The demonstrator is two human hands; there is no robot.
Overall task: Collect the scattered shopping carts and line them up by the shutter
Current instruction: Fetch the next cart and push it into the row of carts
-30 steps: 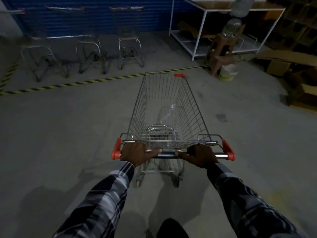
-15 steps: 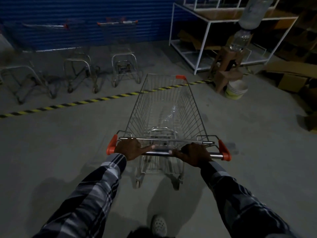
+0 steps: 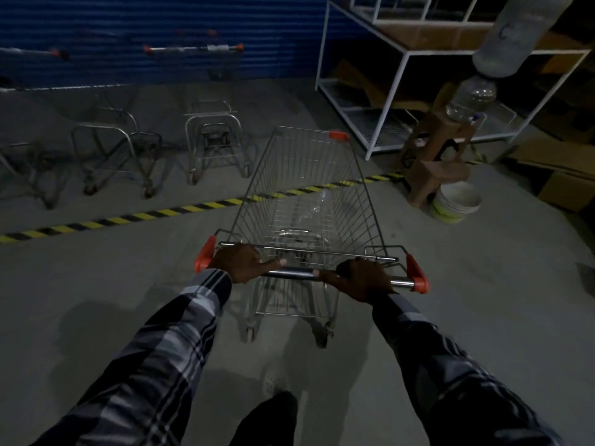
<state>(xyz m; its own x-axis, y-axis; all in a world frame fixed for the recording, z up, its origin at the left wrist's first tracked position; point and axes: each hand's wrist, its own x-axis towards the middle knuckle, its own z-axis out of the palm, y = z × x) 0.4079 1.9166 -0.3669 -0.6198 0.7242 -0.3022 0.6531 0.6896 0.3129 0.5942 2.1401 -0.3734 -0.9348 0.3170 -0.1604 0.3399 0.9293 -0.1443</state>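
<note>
Both hands are gripping the metal handle bar [image 3: 299, 272] of a wire shopping cart [image 3: 310, 201] in the middle of the concrete floor [image 3: 96, 284]: the left hand [image 3: 240, 263] is wrapping the bar near its left orange end cap, thumb lying along the bar, and the right hand [image 3: 362, 278] is curling round it further right, thumb pointing inward. The cart's front end is sitting over the yellow-and-black floor stripe [image 3: 145, 217]. Beyond the stripe, three parked carts [image 3: 214, 136] are standing side by side against the blue shutter [image 3: 154, 33], just left of the held cart's nose. To the right, a white shelf frame [image 3: 389, 101], a brown stool [image 3: 441, 156] and a pale bucket [image 3: 455, 202] are standing near each other
</note>
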